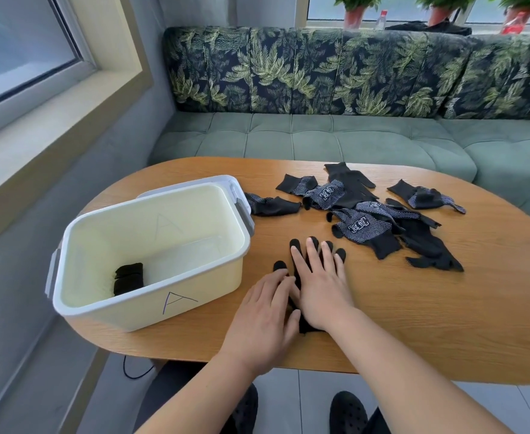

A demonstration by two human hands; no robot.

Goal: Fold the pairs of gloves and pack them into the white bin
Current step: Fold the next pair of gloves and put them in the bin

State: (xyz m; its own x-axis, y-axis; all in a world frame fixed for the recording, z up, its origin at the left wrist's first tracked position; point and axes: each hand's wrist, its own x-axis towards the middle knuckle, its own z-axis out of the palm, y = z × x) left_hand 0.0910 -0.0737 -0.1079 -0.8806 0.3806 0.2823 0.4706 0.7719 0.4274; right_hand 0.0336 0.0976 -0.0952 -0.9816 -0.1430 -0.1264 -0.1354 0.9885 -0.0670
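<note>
I observed both hands pressed flat, fingers straight, on a black knitted glove [295,245] spread on the oval wooden worktop [445,308]. The left hand [266,311] lay over its thumb side and the right hand [320,286] over its palm. The white plastic bin [194,311] marked "A" stood just left of them, with one folded black glove bundle [129,277] inside. A loose heap of black dotted gloves [379,220] lay beyond the hands.

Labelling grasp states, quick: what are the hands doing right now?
Left hand: open, fingers resting on the black glove on the table.
Right hand: open, pressing flat on the same glove.
</note>
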